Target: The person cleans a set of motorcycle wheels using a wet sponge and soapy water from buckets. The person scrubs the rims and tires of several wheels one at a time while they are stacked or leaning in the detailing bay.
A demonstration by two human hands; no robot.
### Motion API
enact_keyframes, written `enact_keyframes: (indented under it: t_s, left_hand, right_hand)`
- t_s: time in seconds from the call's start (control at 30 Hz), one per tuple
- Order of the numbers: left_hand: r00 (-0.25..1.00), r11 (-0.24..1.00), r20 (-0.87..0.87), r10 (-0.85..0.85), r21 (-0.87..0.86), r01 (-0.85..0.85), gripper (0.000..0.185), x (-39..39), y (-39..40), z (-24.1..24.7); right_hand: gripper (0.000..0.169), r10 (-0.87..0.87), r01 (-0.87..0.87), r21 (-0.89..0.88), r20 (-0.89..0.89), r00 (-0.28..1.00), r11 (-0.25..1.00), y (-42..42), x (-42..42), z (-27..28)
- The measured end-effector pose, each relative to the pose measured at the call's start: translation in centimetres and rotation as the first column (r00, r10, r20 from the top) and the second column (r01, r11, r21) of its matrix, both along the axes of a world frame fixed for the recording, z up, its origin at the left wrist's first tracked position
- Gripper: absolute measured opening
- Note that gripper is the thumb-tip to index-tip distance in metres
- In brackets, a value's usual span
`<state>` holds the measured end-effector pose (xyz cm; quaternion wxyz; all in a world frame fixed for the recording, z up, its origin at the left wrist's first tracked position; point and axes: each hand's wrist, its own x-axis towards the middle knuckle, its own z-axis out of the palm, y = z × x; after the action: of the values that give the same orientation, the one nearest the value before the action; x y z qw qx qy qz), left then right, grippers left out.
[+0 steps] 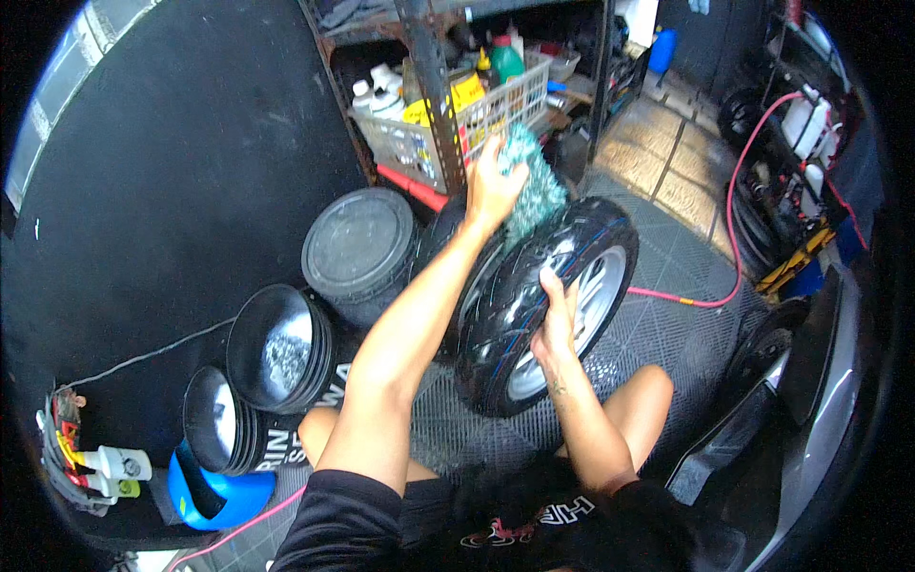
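Observation:
A teal chenille microfibre wash mitt or cloth (536,189) hangs from my left hand (495,184), its lower end against or just behind the top of a motorcycle wheel. The wheel's black tyre (500,322) looks wet and shiny, with thin blue and red lines along the tread. It stands tilted on the floor between my knees. My right hand (559,314) grips it on the right side, thumb over the tyre and fingers by the silver spoked rim (604,282). Directly behind, a second tyre (443,229) is partly hidden by my left forearm.
Black buckets (275,350) with suds and a lidded black drum (361,243) line the left. A metal shelf post (436,107) and a bottle-filled basket (507,100) stand ahead. A pink hose (736,193) crosses the tiled floor mat (665,350). Dark vehicle bodywork (808,429) is at right.

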<state>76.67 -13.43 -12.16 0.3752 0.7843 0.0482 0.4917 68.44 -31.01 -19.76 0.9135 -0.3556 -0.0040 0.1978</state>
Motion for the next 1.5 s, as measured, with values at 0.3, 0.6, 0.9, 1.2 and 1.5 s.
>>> enact_keyframes:
  t_s: [0.3,0.6,0.9,1.2,1.5]
  left_hand:
    - [0.892,0.974,0.451,-0.034,-0.185,0.131,0.031,-6.6,0.6,10.1]
    - [0.860,0.980,0.494,0.125,0.073,-0.185,0.032,-31.7,11.5,15.0]
    - [0.854,0.762,-0.114,0.508,-0.403,-0.507,0.031,-62.9,20.4,9.0]
    - [0.200,0.987,-0.971,0.134,0.113,-0.111,0.057,-74.0,36.5,-16.0]
    - [-0.172,0.959,-0.983,0.065,0.109,-0.261,0.053,-67.6,41.2,-25.1]
  right_hand:
    - [0.044,-0.084,0.077,-0.190,-0.030,0.996,0.979,-1.4,2.0,-4.4]
    - [0.063,0.220,-0.219,-0.115,-0.004,0.975,0.969,0.2,1.8,-2.4]
    - [0.062,0.209,-0.205,-0.195,0.002,0.978,0.959,1.4,1.3,-1.9]
    - [0.047,0.231,-0.183,-0.367,0.091,0.969,0.912,1.2,0.1,0.5]
    - [0.075,0.240,-0.181,-0.450,0.077,0.968,0.875,-0.3,3.0,-2.2]
